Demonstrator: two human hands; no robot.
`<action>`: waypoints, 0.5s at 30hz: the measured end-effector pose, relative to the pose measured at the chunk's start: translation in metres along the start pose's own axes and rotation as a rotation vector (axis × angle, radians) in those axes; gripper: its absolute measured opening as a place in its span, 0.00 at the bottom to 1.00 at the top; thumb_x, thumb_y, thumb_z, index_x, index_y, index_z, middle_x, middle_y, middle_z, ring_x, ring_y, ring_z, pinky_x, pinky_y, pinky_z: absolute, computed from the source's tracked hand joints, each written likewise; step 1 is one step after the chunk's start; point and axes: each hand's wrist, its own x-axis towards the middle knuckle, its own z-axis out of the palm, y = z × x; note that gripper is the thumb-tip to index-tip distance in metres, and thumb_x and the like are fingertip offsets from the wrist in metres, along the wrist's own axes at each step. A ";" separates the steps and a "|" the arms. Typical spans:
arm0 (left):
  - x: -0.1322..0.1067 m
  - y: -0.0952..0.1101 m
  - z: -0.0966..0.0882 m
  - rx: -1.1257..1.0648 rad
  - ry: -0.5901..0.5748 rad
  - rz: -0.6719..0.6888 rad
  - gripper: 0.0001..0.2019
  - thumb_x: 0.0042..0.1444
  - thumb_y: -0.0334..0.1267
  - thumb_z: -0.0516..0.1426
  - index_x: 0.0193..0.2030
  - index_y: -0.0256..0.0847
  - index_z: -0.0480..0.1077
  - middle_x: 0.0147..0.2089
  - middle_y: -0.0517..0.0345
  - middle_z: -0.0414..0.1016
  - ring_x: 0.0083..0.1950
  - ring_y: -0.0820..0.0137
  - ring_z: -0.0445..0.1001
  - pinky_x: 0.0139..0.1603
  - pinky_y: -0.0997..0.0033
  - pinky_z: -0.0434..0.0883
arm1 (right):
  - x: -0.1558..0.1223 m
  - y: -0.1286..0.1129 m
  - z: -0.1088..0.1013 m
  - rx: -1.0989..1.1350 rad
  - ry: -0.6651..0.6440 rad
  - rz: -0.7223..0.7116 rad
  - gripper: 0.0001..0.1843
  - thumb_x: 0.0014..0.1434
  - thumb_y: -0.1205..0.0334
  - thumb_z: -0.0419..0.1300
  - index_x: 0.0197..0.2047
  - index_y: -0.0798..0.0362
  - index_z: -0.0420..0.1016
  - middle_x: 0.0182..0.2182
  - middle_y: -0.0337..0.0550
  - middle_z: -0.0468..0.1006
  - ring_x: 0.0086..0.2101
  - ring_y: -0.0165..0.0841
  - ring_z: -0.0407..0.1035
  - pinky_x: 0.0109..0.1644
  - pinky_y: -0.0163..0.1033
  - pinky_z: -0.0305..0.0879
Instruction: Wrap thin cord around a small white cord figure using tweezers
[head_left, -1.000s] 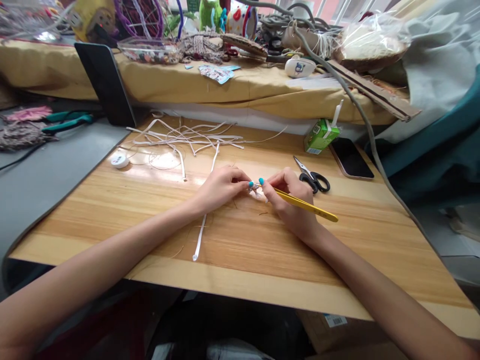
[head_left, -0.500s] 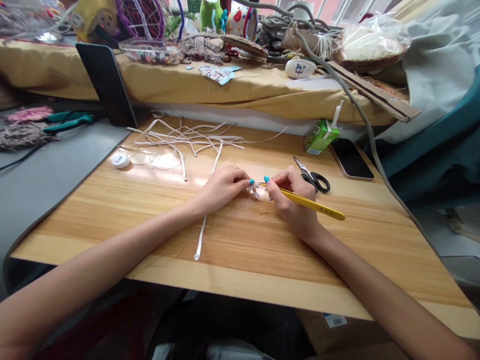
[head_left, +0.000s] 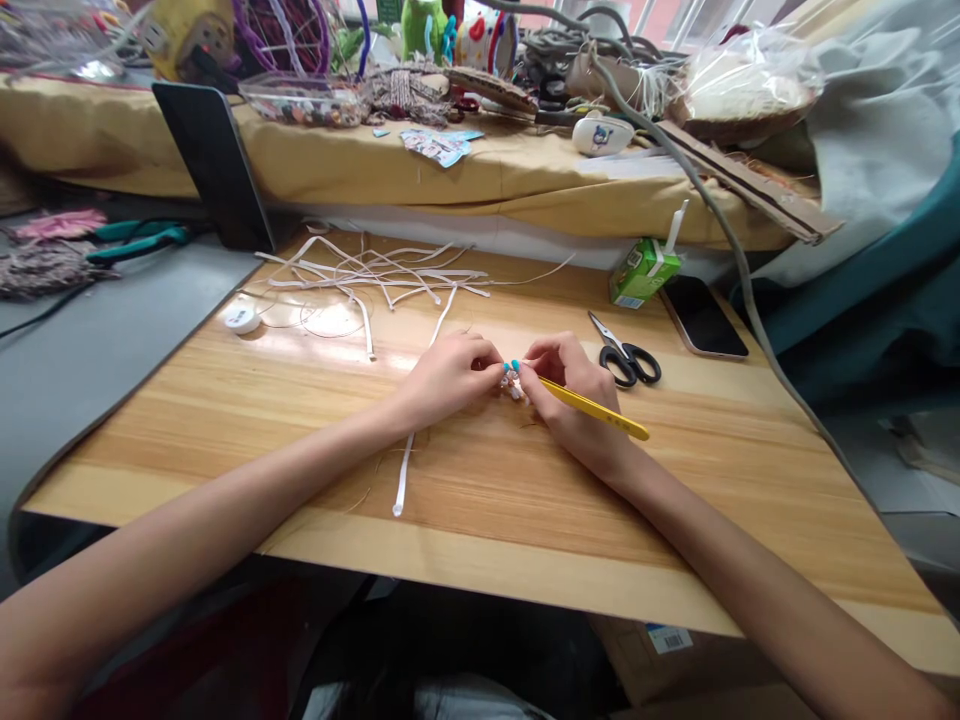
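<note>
Over the middle of the wooden table, my left hand (head_left: 454,375) pinches a small whitish looped piece (head_left: 514,386) with brownish bits; its exact kind is too small to make out. My right hand (head_left: 577,395) is closed round yellow tweezers (head_left: 600,409), whose back end sticks out to the lower right. The tips of the tweezers are hidden by my fingers. Both thumbs nearly touch at the small piece. Beneath my left wrist runs a flat white strip (head_left: 406,480) across the table.
Several white strips (head_left: 375,270) lie tangled at the back, near a small round white container (head_left: 241,319). To the right are black-handled scissors (head_left: 628,362), a green drink carton (head_left: 643,272) and a phone (head_left: 703,315). A tablet (head_left: 214,165) leans at the left; a cluttered ledge (head_left: 337,165) runs behind.
My right hand has moved left, bringing its thumb close to my left thumb, and the tweezers have shifted left with it. My left hand has barely moved.
</note>
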 end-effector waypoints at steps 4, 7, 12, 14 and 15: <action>0.000 0.000 0.000 0.022 0.005 0.017 0.07 0.49 0.33 0.52 0.24 0.35 0.68 0.27 0.59 0.67 0.32 0.73 0.64 0.33 0.73 0.61 | -0.002 0.001 0.002 0.018 -0.019 -0.020 0.05 0.53 0.66 0.52 0.33 0.50 0.57 0.23 0.34 0.68 0.23 0.26 0.65 0.26 0.31 0.59; 0.000 0.001 0.001 0.025 0.002 0.022 0.07 0.49 0.32 0.52 0.24 0.35 0.68 0.26 0.60 0.65 0.31 0.74 0.63 0.32 0.74 0.60 | -0.002 0.001 0.002 -0.025 -0.001 -0.051 0.06 0.52 0.67 0.52 0.31 0.50 0.56 0.22 0.33 0.66 0.22 0.25 0.63 0.25 0.31 0.57; 0.000 0.002 0.001 0.037 0.001 0.059 0.06 0.49 0.32 0.53 0.24 0.35 0.68 0.26 0.60 0.65 0.32 0.73 0.63 0.34 0.73 0.61 | -0.002 0.001 0.000 -0.054 0.006 -0.065 0.06 0.51 0.69 0.52 0.29 0.50 0.56 0.22 0.33 0.64 0.21 0.25 0.60 0.26 0.31 0.57; 0.001 0.001 0.000 0.037 0.013 0.074 0.06 0.50 0.31 0.52 0.25 0.35 0.68 0.27 0.59 0.66 0.33 0.73 0.63 0.36 0.72 0.62 | -0.003 0.001 0.000 -0.026 0.023 -0.078 0.06 0.51 0.70 0.51 0.29 0.50 0.57 0.21 0.33 0.63 0.21 0.25 0.61 0.26 0.31 0.58; 0.000 0.002 0.000 0.020 0.016 0.073 0.06 0.50 0.31 0.52 0.26 0.35 0.68 0.28 0.58 0.67 0.34 0.72 0.63 0.37 0.71 0.62 | -0.003 0.002 0.000 0.004 0.043 -0.084 0.06 0.52 0.70 0.51 0.30 0.50 0.57 0.22 0.33 0.63 0.22 0.25 0.61 0.26 0.32 0.59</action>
